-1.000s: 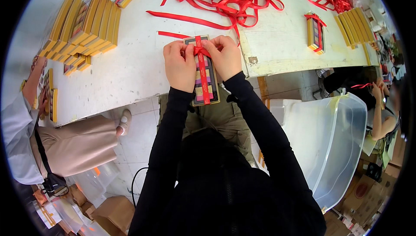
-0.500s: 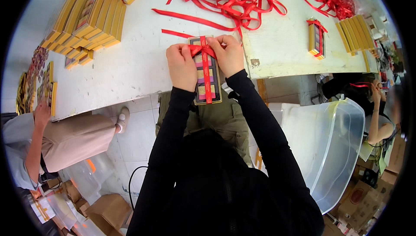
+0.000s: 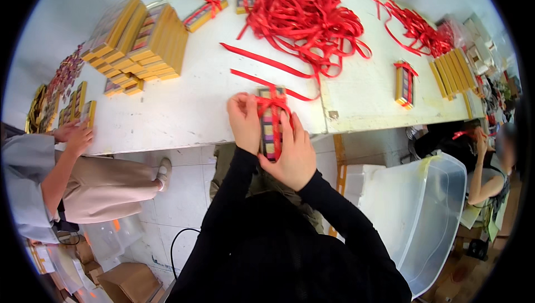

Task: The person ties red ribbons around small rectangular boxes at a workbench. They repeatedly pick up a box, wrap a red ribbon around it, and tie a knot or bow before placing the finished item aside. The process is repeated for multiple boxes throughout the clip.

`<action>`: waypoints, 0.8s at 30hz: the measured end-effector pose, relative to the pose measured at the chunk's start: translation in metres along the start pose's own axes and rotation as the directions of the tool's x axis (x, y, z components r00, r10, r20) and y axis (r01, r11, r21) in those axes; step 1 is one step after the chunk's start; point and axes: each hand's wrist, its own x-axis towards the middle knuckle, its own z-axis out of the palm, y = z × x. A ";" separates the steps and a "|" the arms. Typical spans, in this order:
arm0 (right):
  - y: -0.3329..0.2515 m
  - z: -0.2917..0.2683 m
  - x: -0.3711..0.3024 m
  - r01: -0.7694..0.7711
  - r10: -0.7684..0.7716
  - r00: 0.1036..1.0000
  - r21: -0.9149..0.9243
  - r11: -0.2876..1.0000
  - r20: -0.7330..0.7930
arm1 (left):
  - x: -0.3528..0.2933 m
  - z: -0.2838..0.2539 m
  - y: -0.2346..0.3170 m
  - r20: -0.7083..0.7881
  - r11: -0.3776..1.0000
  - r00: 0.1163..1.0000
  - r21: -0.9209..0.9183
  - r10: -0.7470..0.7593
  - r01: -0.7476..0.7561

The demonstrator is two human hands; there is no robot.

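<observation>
At the table's front edge lies a slim gift box (image 3: 268, 130) with a clear top and coloured pieces inside. A red ribbon (image 3: 272, 103) runs along it and is tied in a bow near its far end. My left hand (image 3: 244, 123) is closed at the box's left side, its fingertips pinching the ribbon beside the bow. Across the near right part of the box, my right hand (image 3: 294, 152) grips it, thumb toward the near left edge and fingers along the right side. Those fingers hide part of the box.
Loose red ribbons (image 3: 312, 22) are heaped beyond my hands. Yellow-edged boxes (image 3: 142, 38) stand stacked at the left; bowed boxes (image 3: 206, 14) lie behind. Another bowed box (image 3: 405, 86) stands right. A clear plastic bin (image 3: 429, 214) is below the table. Co-workers sit at both sides.
My right hand has come off the bow and moved down over the box. The bow's loops look fuller. The view has shifted, showing more of the table's far side.
</observation>
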 end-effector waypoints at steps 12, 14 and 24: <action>-0.062 0.082 0.233 0.161 -0.113 0.962 0.183 0.970 -0.250 | 0.162 -0.114 0.101 -0.012 0.227 0.674 0.946 0.739 -0.232; -0.081 0.093 0.270 0.202 -0.089 0.893 0.216 0.955 -0.441 | 0.183 -0.121 0.101 0.122 0.026 0.705 0.980 0.699 -0.196; 0.062 0.053 0.099 0.285 -0.323 0.931 -0.216 0.934 -0.171 | 0.050 -0.088 0.092 0.334 0.019 0.710 0.898 0.620 -0.439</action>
